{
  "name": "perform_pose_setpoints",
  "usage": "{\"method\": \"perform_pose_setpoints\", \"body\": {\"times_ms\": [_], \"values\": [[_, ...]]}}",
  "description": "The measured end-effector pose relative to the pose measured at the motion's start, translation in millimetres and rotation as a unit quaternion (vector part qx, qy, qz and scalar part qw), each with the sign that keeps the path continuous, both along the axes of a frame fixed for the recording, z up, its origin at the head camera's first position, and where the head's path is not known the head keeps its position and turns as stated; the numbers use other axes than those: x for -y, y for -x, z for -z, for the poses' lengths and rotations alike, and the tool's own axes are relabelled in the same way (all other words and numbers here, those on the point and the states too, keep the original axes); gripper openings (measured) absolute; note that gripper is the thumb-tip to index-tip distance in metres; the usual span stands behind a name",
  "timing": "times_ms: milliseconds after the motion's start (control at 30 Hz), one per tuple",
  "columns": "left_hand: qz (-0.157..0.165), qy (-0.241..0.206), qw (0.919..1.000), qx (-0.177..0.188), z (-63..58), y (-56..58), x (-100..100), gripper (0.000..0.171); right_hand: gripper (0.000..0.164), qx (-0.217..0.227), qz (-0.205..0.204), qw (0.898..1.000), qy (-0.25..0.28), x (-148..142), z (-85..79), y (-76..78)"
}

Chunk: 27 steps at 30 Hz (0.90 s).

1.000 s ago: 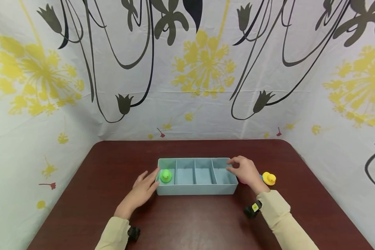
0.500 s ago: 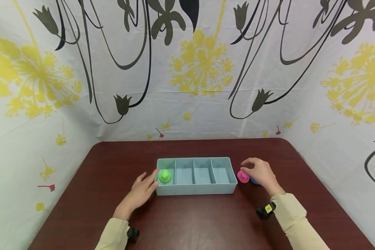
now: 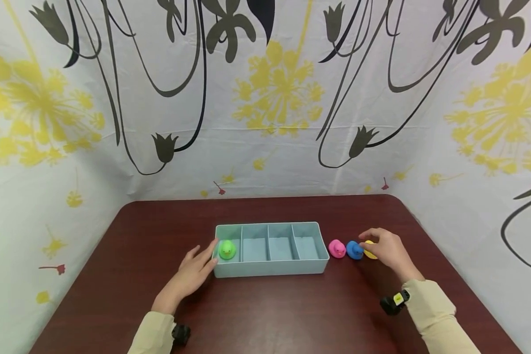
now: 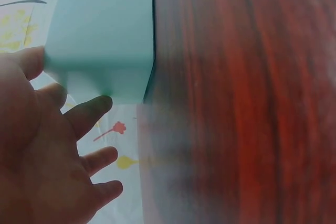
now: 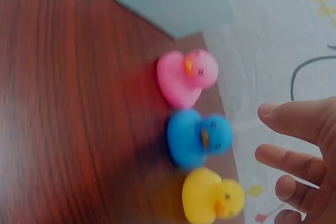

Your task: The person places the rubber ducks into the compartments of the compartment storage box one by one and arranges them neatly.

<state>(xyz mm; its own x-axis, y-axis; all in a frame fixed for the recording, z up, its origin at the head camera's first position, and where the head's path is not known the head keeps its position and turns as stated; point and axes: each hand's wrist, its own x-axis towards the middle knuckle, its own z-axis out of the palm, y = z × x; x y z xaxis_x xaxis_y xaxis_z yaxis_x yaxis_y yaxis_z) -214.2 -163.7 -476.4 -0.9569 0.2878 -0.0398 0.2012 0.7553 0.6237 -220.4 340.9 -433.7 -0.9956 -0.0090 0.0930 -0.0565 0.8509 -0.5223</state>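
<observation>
My left hand [image 3: 190,273] touches the left end of a pale blue-green box [image 3: 270,268] with fingers spread; the left wrist view shows the fingertips at its end wall. A green rubber duck [image 3: 227,250] sits in the box's leftmost compartment. To the right of the box stand a pink rubber duck [image 5: 184,80], a blue rubber duck [image 5: 197,139] and a yellow rubber duck [image 5: 210,198] in a row. Over the blue and yellow ones hovers my right hand [image 3: 387,250], fingers parted and holding nothing. In the head view it partly hides the yellow duck.
All of this is on a dark red-brown wooden table [image 3: 265,314]. A white cloth [image 3: 283,162] with a floral print hangs behind and at both sides. Thin dividers [image 3: 268,242] split the box into several compartments.
My right hand has moved from the box's right end rightward over the ducks, uncovering the pink and blue ones. My left hand has stayed at the box. The head view has shifted slightly.
</observation>
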Motion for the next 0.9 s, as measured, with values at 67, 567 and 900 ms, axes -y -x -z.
{"method": "perform_pose_setpoints", "body": {"times_ms": [67, 567, 900], "values": [[0.006, -0.005, 1.0, -0.001, -0.2, -0.8, 1, 0.058, 0.025, -0.001, -0.005, 1.0, -0.012, -6, -0.2, -0.1], [-0.001, -0.011, 0.9999, 0.011, -3.0, -1.6, -1, 0.058, 0.041, 0.042, -0.043, 0.998, -0.03, -48, 15.5, 5.3], [-0.01, -0.007, 0.9997, 0.02, -4.0, -1.0, -2, 0.057, 0.047, 0.052, -0.076, 0.995, -0.026, -60, 30.7, 9.6]]}}
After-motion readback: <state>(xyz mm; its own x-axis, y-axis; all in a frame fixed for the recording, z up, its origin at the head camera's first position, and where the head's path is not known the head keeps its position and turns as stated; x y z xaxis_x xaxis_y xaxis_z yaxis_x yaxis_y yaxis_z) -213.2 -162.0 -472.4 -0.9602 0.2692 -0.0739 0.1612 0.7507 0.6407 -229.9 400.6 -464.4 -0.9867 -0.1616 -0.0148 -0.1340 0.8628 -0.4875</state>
